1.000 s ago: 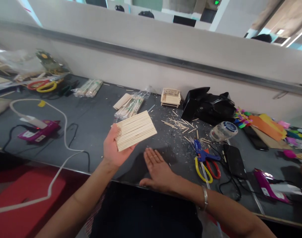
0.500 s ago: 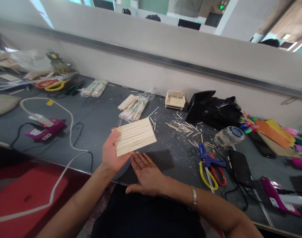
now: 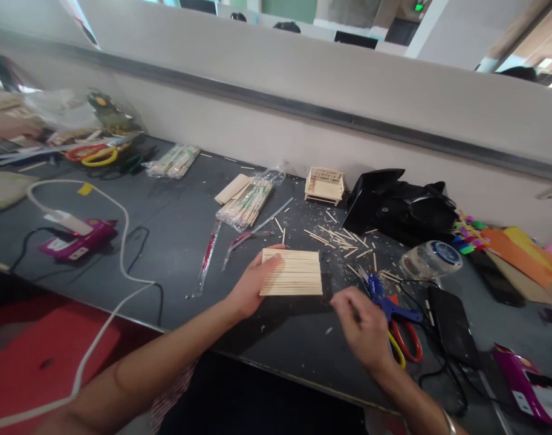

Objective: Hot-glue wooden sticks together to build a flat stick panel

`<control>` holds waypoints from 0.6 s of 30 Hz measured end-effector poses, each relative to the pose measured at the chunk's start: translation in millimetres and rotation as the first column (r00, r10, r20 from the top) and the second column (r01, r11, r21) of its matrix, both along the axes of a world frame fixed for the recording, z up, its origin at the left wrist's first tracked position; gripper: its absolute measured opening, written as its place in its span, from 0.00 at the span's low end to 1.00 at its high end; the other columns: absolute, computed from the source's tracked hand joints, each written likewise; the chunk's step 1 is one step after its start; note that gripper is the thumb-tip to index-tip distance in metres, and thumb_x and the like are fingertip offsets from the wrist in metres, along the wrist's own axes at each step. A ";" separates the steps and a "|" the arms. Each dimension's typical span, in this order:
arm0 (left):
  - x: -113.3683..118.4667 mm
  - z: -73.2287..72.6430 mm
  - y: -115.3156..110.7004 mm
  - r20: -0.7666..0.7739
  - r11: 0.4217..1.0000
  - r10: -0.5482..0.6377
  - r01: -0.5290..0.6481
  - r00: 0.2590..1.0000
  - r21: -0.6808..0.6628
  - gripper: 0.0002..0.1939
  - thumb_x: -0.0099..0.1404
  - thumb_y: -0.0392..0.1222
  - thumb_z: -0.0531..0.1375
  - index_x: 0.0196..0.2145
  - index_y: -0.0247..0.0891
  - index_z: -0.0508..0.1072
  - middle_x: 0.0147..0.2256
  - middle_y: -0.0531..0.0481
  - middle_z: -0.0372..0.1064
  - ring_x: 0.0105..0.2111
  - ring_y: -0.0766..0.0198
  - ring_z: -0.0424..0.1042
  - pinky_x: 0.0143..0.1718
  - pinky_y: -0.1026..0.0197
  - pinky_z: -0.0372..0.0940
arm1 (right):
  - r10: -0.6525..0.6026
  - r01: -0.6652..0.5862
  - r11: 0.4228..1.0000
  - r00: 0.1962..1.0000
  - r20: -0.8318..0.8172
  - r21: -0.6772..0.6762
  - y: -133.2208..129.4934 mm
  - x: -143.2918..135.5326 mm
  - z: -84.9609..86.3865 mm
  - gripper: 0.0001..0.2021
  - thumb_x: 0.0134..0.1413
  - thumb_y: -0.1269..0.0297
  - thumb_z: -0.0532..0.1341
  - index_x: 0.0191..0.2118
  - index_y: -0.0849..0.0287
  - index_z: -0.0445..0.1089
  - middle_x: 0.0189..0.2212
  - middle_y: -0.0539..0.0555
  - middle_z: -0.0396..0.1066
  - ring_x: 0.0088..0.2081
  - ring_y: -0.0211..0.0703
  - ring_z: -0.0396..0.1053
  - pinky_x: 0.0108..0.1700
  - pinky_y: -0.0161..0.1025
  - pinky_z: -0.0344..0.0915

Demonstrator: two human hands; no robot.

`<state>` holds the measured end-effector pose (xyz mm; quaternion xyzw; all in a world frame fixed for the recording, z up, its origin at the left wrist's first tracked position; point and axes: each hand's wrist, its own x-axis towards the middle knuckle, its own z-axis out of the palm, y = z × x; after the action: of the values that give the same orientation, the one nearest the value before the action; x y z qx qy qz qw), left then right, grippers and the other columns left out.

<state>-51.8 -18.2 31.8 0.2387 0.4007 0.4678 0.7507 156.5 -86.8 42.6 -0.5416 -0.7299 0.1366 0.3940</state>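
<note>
My left hand (image 3: 249, 286) grips a flat panel of pale wooden sticks (image 3: 298, 275) laid side by side, thumb on its top face and fingers beneath. The panel is held above the dark tabletop. Just right of it, apart from its edge, is my right hand (image 3: 363, 326), with thumb and fingers pinched together; whatever may be between them is too small to make out. Beside that hand lie a blue glue gun (image 3: 396, 309) and scissors with red and yellow handles (image 3: 408, 341). Loose short sticks (image 3: 339, 237) are scattered beyond the panel.
Behind stand a small stick-built piece of furniture (image 3: 324, 185), a black bag (image 3: 400, 205) and a clear jar (image 3: 432, 260). A plastic pack of sticks (image 3: 248, 198) lies at centre. A white cable (image 3: 126, 241) runs across the left. Another person's hand (image 3: 12, 127) shows far left.
My left hand has moved right with the stick panel, now levelled and gripped with the thumb on top. My right hand has gone right, from lying flat to pinched.
</note>
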 end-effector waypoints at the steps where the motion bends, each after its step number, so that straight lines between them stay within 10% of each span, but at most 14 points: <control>1: 5.3 -3.4 -0.2 -0.004 1.000 -0.026 0.026 1.000 -0.009 0.22 0.55 0.45 0.70 0.47 0.41 0.73 0.34 0.51 0.77 0.32 0.59 0.75 0.35 0.60 0.69 | -0.128 0.124 0.990 0.989 -0.078 -0.060 5.5 9.4 1.7 0.12 0.64 0.56 0.56 0.33 0.56 0.70 0.24 0.52 0.73 0.26 0.40 0.71 0.29 0.36 0.69; 7: 34.3 -18.5 8.0 -0.038 0.982 -0.187 0.187 0.982 0.009 0.22 0.48 0.48 0.74 0.37 0.36 0.75 0.32 0.49 0.77 0.33 0.59 0.74 0.37 0.60 0.67 | -0.183 0.009 0.877 0.931 -0.317 -0.480 27.2 30.8 -15.5 0.22 0.53 0.43 0.61 0.37 0.60 0.71 0.16 0.47 0.68 0.16 0.38 0.64 0.18 0.35 0.62; 14: 23.0 -21.1 31.2 -0.275 0.934 -0.132 0.213 0.952 0.288 0.13 0.52 0.45 0.72 0.32 0.36 0.77 0.29 0.52 0.74 0.31 0.64 0.71 0.37 0.63 0.66 | -0.243 0.151 0.945 0.917 -0.317 -0.289 26.3 32.1 -29.8 0.14 0.54 0.50 0.64 0.35 0.57 0.72 0.27 0.52 0.75 0.25 0.40 0.71 0.26 0.35 0.70; 18: 8.0 -15.0 37.0 -0.396 0.802 -0.140 0.339 0.907 0.492 0.06 0.57 0.42 0.68 0.32 0.38 0.80 0.36 0.45 0.77 0.41 0.56 0.75 0.47 0.56 0.67 | -0.149 0.123 0.984 0.966 -0.211 -0.132 26.3 35.8 -29.1 0.05 0.57 0.61 0.63 0.35 0.54 0.75 0.32 0.52 0.77 0.32 0.42 0.75 0.32 0.36 0.72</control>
<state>-43.8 18.9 16.7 0.5709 0.3385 0.4142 0.6229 192.3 -60.6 13.5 -0.5943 -0.6337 0.2112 0.4480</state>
